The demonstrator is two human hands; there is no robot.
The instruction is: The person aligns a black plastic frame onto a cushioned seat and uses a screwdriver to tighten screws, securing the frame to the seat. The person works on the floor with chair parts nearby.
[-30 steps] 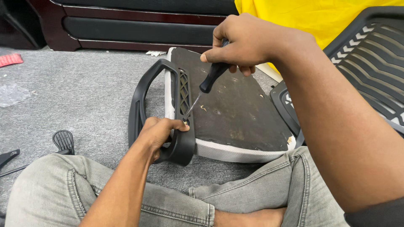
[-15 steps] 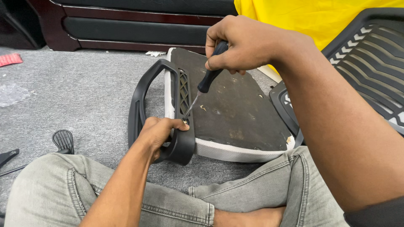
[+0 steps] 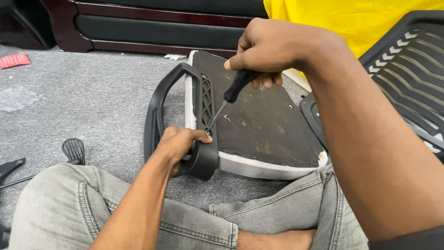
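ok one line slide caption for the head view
Right hand turns a screwdriver at a black armrest that the left hand steadies.

The armrest [image 3: 159,109] is matt black plastic, smooth. The screwdriver [image 3: 230,96] has a glossy black plastic handle and a thin bright metal shaft. The seat underside [image 3: 263,125] looks like rough, scuffed dark board, edged with grey woven cloth. The floor [image 3: 92,102] is coarse grey carpet. The jeans [image 3: 60,203] are faded grey denim. The chair back [image 3: 411,69] is ribbed matt black plastic.
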